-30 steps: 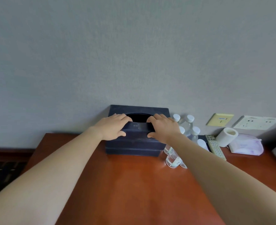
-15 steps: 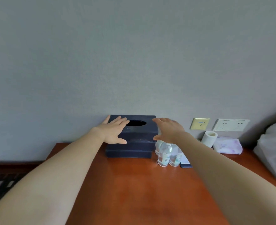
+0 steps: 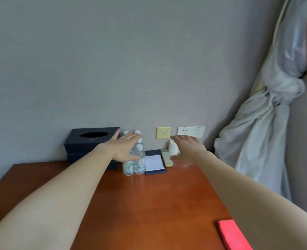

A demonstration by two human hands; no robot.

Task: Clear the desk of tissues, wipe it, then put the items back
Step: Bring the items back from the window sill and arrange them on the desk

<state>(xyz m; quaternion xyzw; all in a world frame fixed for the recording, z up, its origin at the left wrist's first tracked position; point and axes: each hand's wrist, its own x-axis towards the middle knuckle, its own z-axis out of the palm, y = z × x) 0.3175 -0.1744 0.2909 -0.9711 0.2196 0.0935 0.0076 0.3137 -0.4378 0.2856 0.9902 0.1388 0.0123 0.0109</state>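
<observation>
Change since a second ago: both hands have left the tissue box (image 3: 87, 143), which they then held by the rim of its opening, and have shifted rightward.

Left hand (image 3: 124, 148): fingers straight and slightly spread, thumb held apart below. It is raised in front of the water bottles (image 3: 137, 164). Contact with the caps cannot be confirmed, and it holds nothing.

Right hand (image 3: 187, 148): fingers extended, thumb splayed low. It sits just in front of the toilet roll (image 3: 172, 150) and grips nothing; touch cannot be told.

Tissue box: dark, at 11 o'clock on the desk (image 3: 149, 204), against the wall. Its oval opening shows only darkness.

Bottles: clear, white-capped, upright in a cluster at 12 o'clock, just beside the box; contents look clear.

A notepad (image 3: 154, 163) on a blue folder lies at their 3 o'clock side, with a remote (image 3: 167, 158) beyond it.

A red cloth (image 3: 232, 235) lies at 5 o'clock near the desk edge.

A tied curtain (image 3: 268, 132) hangs at 3 o'clock.
</observation>
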